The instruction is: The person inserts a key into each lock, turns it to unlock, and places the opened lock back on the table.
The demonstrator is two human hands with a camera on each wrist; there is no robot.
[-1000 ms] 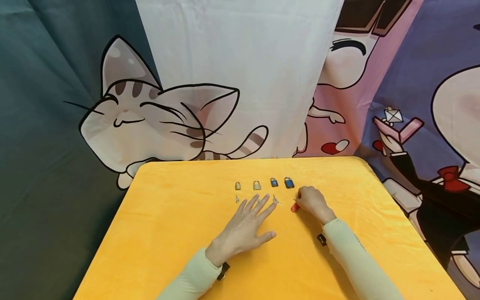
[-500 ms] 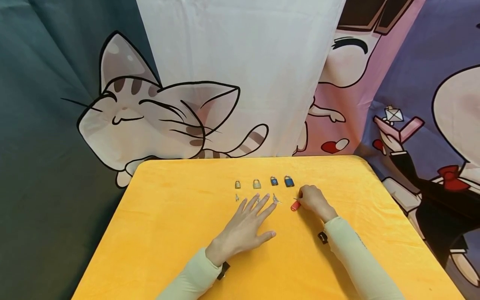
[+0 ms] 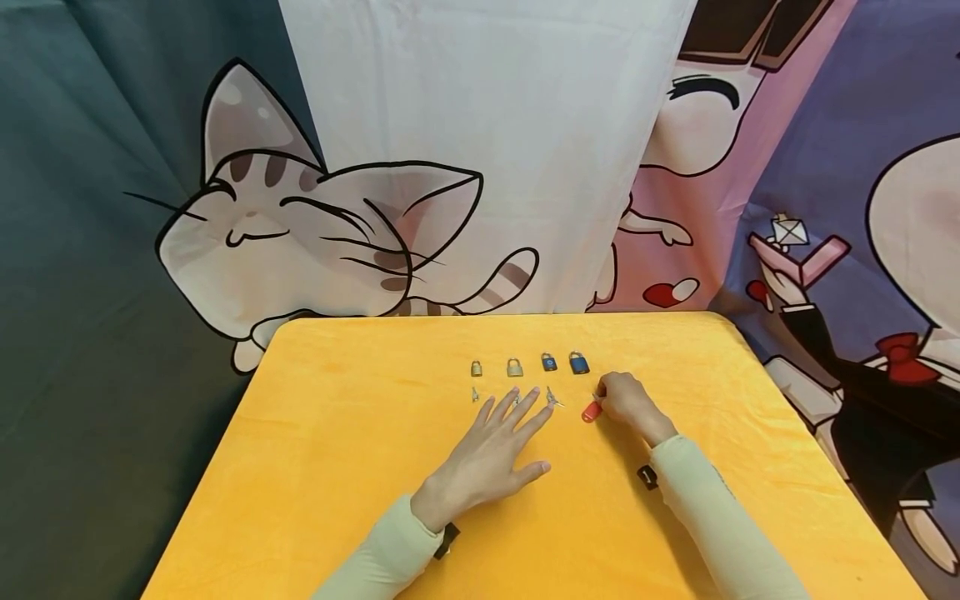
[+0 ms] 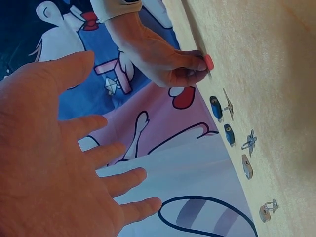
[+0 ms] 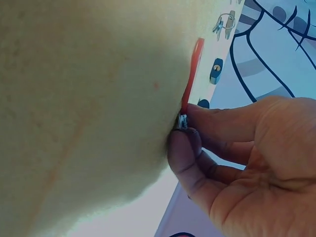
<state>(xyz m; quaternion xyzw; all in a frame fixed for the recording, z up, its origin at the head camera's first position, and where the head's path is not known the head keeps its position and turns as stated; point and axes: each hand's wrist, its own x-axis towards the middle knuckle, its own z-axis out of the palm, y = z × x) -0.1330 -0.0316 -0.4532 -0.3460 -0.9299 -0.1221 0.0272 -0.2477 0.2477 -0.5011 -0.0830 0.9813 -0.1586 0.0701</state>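
Note:
My right hand (image 3: 630, 405) pinches a small metal key (image 5: 182, 121) between thumb and fingers, low at the table's right side. A red tag (image 3: 592, 412) is attached to it and reaches toward the left. My left hand (image 3: 487, 462) is spread out, palm down in the head view, with its fingertips near small silver keys (image 3: 552, 398). It holds nothing. Behind the keys stand or lie two blue padlocks (image 3: 578, 363) and two brass padlocks (image 3: 514, 367) in a row. Another small key (image 3: 475, 395) lies before the leftmost lock. My left fingers partly cover the keys between.
A yellow cloth (image 3: 315, 442) covers the table. Its far edge meets a hanging printed backdrop (image 3: 480, 108) with cartoon figures. Both wrists wear small black devices (image 3: 647, 477).
The red tag has turned slightly, showing more of its face, beside the right hand's fingers. My left hand stays in place; the padlocks have not moved.

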